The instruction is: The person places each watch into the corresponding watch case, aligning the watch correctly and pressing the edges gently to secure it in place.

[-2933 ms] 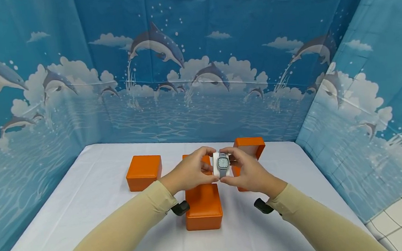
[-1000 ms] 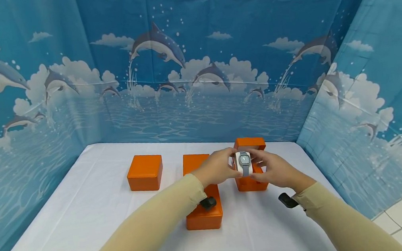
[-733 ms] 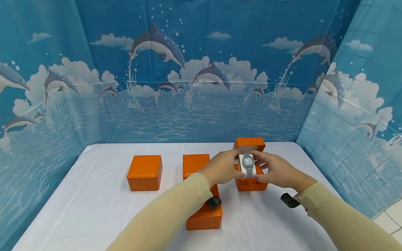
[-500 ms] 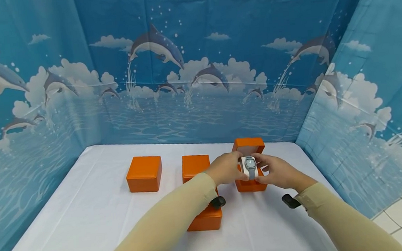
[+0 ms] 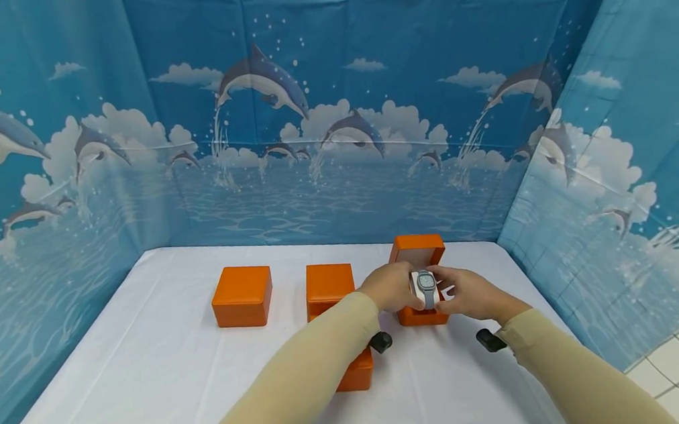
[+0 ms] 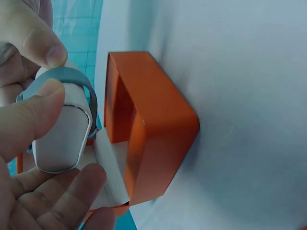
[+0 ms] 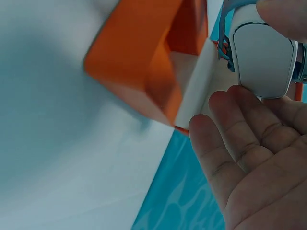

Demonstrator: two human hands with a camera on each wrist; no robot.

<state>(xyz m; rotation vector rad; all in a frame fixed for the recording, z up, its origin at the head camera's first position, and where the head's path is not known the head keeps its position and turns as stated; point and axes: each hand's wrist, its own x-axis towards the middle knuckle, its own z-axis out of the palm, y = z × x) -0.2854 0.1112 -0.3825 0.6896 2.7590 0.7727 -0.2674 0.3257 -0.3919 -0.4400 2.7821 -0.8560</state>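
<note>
A grey-strapped wristwatch (image 5: 426, 281) with a squarish face is wrapped round a white cushion (image 6: 62, 139). My left hand (image 5: 391, 287) pinches the cushion from the left, its thumb on the strap in the left wrist view. My right hand (image 5: 475, 294) holds the other end between thumb and fingers; in the right wrist view some of its fingers (image 7: 230, 129) stretch out below the cushion. Both hands are over an orange watch box (image 5: 424, 318) whose lid stands up behind them. From the left wrist view, the cushion is still above the box's hollow (image 6: 122, 115).
A lidded orange box (image 5: 242, 294) stands at the left. Another orange box (image 5: 328, 279) sits mid-table, and one more (image 5: 358, 373) is nearer me, partly hidden by my left sleeve. White cloth (image 5: 147, 363) covers the table; a dolphin-printed curtain (image 5: 314, 194) encloses it.
Both hands have carried the watch and cushion rightward from beside the middle boxes to the raised-lid box, then lowered them slightly toward it. The boxes have stayed in place.
</note>
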